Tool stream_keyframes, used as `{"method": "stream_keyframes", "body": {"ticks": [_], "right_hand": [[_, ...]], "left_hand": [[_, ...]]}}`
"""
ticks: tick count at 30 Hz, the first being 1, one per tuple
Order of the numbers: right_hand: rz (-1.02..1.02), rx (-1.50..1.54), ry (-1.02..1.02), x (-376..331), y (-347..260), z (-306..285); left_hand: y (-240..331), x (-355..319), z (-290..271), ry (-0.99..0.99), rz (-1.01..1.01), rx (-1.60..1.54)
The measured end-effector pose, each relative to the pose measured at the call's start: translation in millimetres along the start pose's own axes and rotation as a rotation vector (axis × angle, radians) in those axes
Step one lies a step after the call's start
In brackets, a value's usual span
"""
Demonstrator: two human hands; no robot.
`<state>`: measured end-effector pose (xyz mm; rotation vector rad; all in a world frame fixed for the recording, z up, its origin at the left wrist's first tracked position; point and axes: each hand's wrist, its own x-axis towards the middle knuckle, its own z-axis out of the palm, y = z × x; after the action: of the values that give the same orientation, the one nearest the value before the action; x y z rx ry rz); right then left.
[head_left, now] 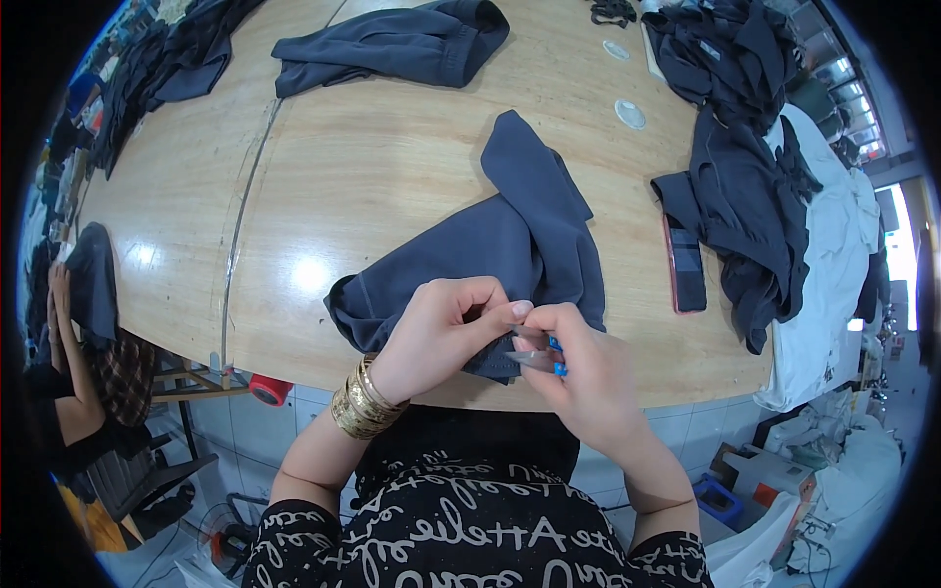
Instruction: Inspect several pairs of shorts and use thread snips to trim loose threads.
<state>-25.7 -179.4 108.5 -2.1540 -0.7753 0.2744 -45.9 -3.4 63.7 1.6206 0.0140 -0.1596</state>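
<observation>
A dark grey garment [441, 240] lies rumpled on the table in front of me, its near edge gathered up under my fingers. My left hand [441, 328], with gold bangles at the wrist, is closed, thumb and fingers pinching the cloth at that edge. Thread snips [535, 360] with grey metal blades and blue parts sit inside my closed right hand [591, 377]. Both sets of fingertips meet over the fabric, the blades close beside the left thumb. Whatever is between the fingertips is too small to make out.
Another folded dark garment [392, 47] lies at the far side of the wooden table [323, 176]. Dark clothes [750, 216] are heaped at right over white cloth [833, 196], beside a phone [688, 265]. Another person's arm [74, 343] shows at far left, near a dark cloth.
</observation>
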Motion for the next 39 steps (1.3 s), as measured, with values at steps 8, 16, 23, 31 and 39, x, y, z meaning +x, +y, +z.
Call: {"method": "stream_keyframes", "body": {"ticks": [8,16,23,31,39], "right_hand": [[0.102,0.243,-0.031,-6,11,-33],[-0.029,-0.046,0.036,3,0,-29],[-0.125,-0.220,0.043,2,-4,-30],[-0.126,-0.247,0.085,2,0,-26],[-0.171,-0.237,0.080,1,-2,-29]], "left_hand": [[7,-2,-8,-0.049,-0.035,-0.188],[9,-4,-9,-0.114,-0.060,-0.294],[13,-5,-9,-0.094,-0.040,-0.274],[13,-7,-13,-0.119,-0.009,-0.332],[15,-4,-20,-0.206,0.024,-0.204]]}}
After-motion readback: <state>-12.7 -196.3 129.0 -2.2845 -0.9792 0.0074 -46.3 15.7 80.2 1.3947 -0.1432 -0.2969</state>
